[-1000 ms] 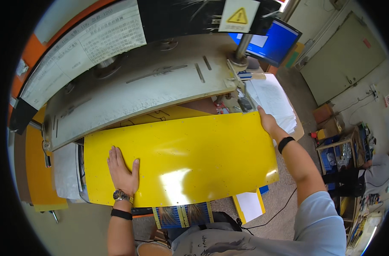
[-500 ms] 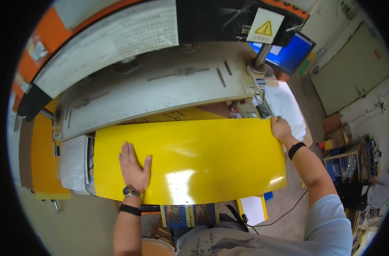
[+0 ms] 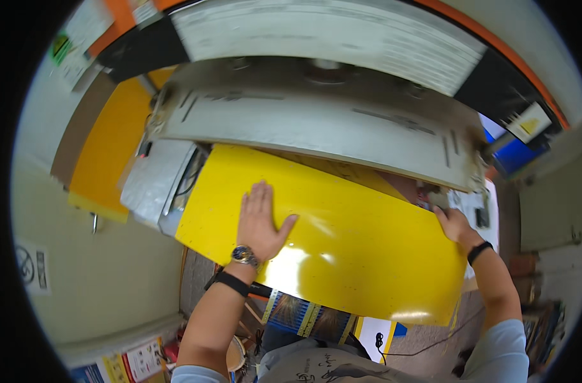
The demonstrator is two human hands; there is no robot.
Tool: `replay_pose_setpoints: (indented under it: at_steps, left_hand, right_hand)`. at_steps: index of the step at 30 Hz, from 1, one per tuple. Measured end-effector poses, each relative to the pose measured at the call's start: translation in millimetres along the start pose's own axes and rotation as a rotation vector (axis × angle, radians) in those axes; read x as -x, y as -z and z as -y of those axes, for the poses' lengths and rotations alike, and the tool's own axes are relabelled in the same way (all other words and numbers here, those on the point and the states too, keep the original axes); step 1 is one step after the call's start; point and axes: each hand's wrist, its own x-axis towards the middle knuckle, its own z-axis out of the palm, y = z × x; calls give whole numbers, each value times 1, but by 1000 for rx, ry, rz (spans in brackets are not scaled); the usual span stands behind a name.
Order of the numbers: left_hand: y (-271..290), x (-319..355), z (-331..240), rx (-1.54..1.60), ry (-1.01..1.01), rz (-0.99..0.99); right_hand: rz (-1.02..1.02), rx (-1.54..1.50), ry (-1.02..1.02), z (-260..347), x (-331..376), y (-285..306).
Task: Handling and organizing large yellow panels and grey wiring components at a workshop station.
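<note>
A large glossy yellow sheet (image 3: 342,249), dotted with small holes, lies in front of and partly beneath the raised grey platen of a press (image 3: 291,118). On its left part rests my left hand (image 3: 260,223), palm down, fingers stretched out and thumb apart. A metal watch and a black band circle that wrist. My right hand (image 3: 455,225) grips the sheet's far right corner; its fingers are partly hidden at the edge. Under the platen shows a strip of another yellow surface with dark lines (image 3: 342,171).
Another yellow sheet with brown board (image 3: 109,153) stands at the far left, beside a silvery wrapped stack (image 3: 154,182). Below the near edge sit blue bristled pieces with yellow rulers (image 3: 304,314). Papers (image 3: 492,210) and a monitor (image 3: 514,156) are at the right. A black cable (image 3: 425,350) trails on the floor.
My view has turned left, so the press and sheet appear tilted and shifted right. Both hands stay on the yellow sheet in about the same spots.
</note>
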Motion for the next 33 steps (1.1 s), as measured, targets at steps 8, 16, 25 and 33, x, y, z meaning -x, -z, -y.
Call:
replay_pose_setpoints:
  at_steps: [8,16,25,33]
  left_hand:
    - [7,4,1,7,-10,-33]
    - [-11,10,10,-16,-39,-31]
    - [-13,3,-3,-70,-86,-7]
    - [-21,7,5,-80,-99,-21]
  right_hand:
    - [58,43,-37,-8,-5,-2]
    - [-596,-173,161,-22,38,-5]
    - [-160,-670,-612,-87,179,-97]
    - [-213,-694,-626,-71,184,-89]
